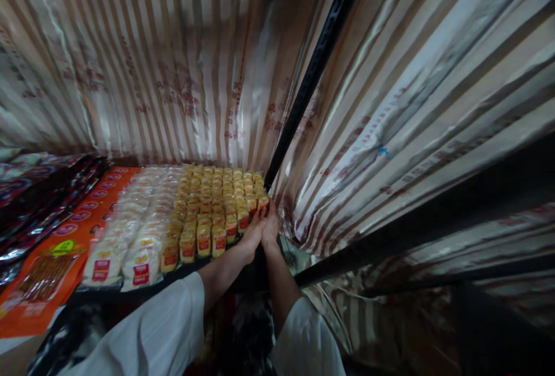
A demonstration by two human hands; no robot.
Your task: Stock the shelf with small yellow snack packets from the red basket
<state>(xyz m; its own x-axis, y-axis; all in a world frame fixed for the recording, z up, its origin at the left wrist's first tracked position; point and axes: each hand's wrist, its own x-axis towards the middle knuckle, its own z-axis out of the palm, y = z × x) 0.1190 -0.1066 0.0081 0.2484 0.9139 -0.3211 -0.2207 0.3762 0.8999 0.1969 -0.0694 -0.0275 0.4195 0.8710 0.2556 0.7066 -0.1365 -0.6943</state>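
Observation:
Both hands meet at the right end of a block of small yellow snack packets (219,240) with red labels, lined up in rows. My left hand (255,232) reaches in from the left with its fingers closed against the nearest yellow packet (262,202). From the other side my right hand (271,222) closes on the same packet, which shows between the fingertips. The fingers are small and dim in the view. To the left of the yellow rows stand clear packets (141,263) with pale contents and red labels.
Orange bags (56,260) and dark shiny bags (47,202) lie further left. A black upright post (310,84) rises behind my hands, and a dark bar (373,243) slants off to the right. Striped plastic sheeting (182,63) hangs all around.

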